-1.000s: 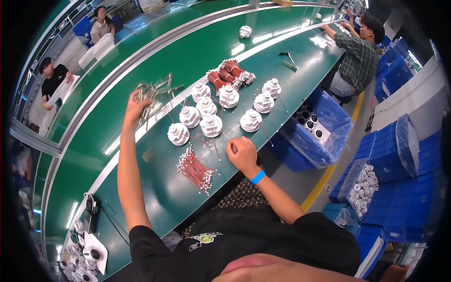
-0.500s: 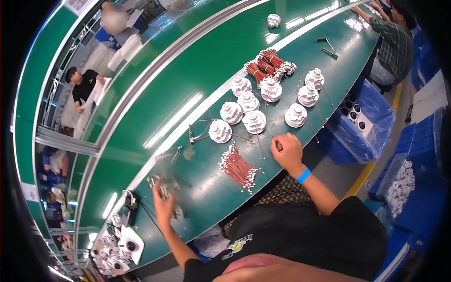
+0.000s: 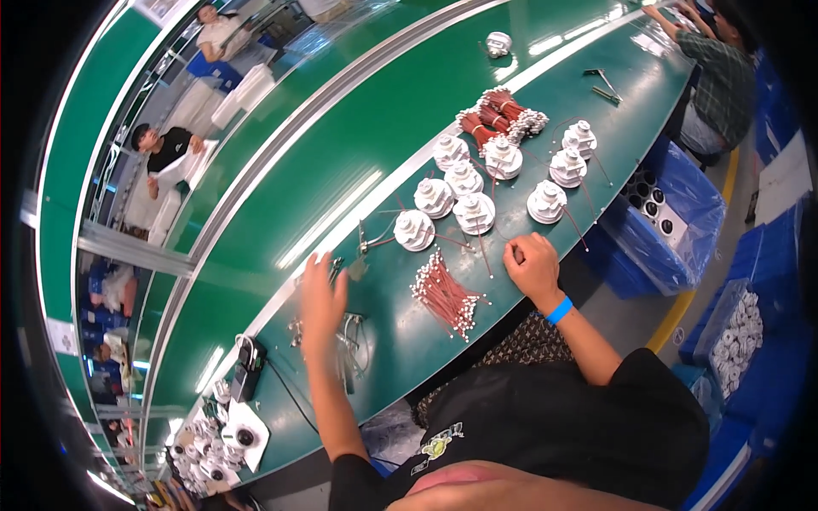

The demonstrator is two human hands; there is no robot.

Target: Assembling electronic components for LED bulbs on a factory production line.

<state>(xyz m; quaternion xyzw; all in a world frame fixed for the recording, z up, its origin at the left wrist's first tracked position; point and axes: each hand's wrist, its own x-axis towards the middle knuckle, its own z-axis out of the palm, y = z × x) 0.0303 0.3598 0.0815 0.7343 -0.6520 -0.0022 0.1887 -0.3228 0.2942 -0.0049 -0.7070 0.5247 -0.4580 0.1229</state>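
My left hand (image 3: 322, 308) is spread wide above the left part of the long green table (image 3: 388, 368), its fingers apart and pointing toward the far edge; it grips nothing that I can see, and motion blurs it. Beside and below it, a loose scatter of thin metal pieces (image 3: 351, 342) lies on the surface, partly hidden by my hand and forearm. One second ago I held a bunch of these pieces raised at the far edge; half a second ago my hand was low among them, nearer the left end. Now it has lifted away and they lie there without it.

My right hand (image 3: 533, 266), with a blue wristband (image 3: 560, 310), is curled into a loose fist at the near edge, much as in both earlier views; I cannot tell whether anything is inside.

Between my hands, a loose pile of red wires (image 3: 445, 296) with white ends lies near the near edge. Beyond it stand nine white fixtures (image 3: 474, 213) with trailing wires: six grouped toward the far edge, three closer to the near edge on the right. Tied red wire bundles (image 3: 498, 119) rest by the far edge. These keep their places on the surface, though my view has turned left.
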